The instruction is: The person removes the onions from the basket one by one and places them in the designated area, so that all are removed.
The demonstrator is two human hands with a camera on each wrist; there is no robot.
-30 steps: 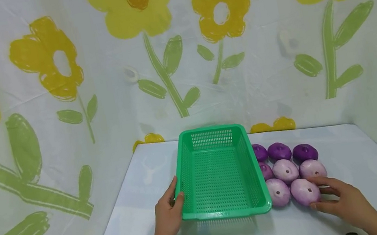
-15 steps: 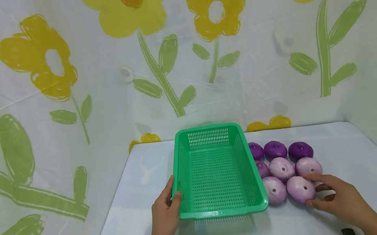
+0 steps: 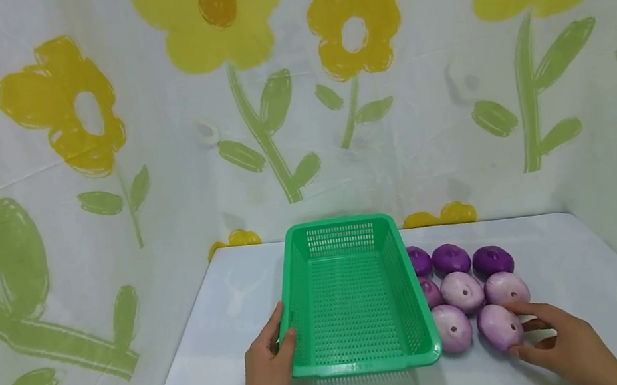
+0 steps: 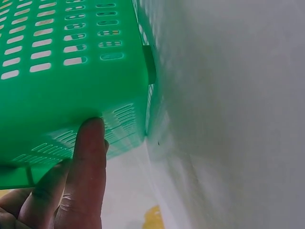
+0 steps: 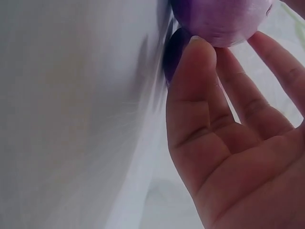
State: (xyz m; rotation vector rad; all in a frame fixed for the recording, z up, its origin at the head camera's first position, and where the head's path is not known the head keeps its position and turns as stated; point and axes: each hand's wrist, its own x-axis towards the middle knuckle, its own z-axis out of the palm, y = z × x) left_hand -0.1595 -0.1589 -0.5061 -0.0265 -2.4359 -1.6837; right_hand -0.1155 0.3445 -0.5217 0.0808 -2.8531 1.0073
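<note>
In the head view my left hand (image 3: 268, 360) grips the left side of a green plastic basket (image 3: 366, 366), thumb at the rim. The basket has perforated walls and nothing inside. The left wrist view shows fingers (image 4: 88, 162) against its outer wall. My right hand (image 3: 565, 340) holds a pale purple onion (image 3: 496, 326) at the near right corner of a group, thumb in front and fingers behind. That onion (image 5: 224, 19) also shows in the right wrist view, between thumb and fingers. Where its underside meets the table is hidden.
Beside the basket's right wall sit more onions: pale ones (image 3: 453, 329) near and dark purple ones (image 3: 492, 261) at the back. The basket partly hides the leftmost ones. A flower-printed white curtain (image 3: 435, 152) surrounds the white table (image 3: 567, 259).
The head view has shifted slightly. My right hand has drawn its onion a little to the right, away from the pale one beside it. The left hand keeps its grip on the basket.
</note>
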